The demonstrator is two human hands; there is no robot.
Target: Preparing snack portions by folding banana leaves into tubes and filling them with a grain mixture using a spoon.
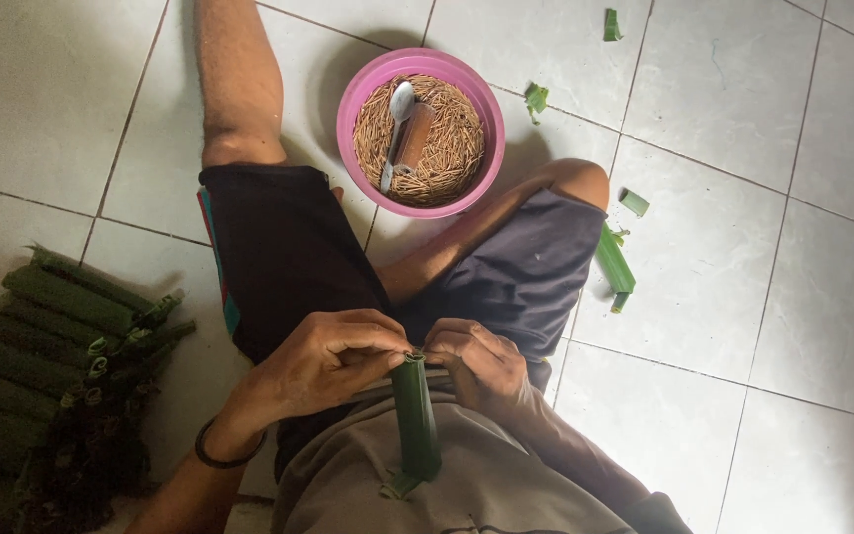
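Observation:
A green rolled leaf tube (415,420) stands upright in my lap. My left hand (333,358) pinches its top end with thumb and forefinger. My right hand (481,364) grips the same top rim from the other side, fingers curled. Both hands meet at the tube's open end. A dark band circles my left wrist. Ahead of my knees sits a pink bowl (360,94) filled with thin brown sticks, with a metal spoon (397,129) and a small brown bottle (414,136) lying on top.
A pile of finished green leaf rolls (46,346) lies on the tiled floor at the left. Leaf scraps are scattered at the right: a long strip (615,265) by my knee and small bits (635,203) (537,98) (612,24).

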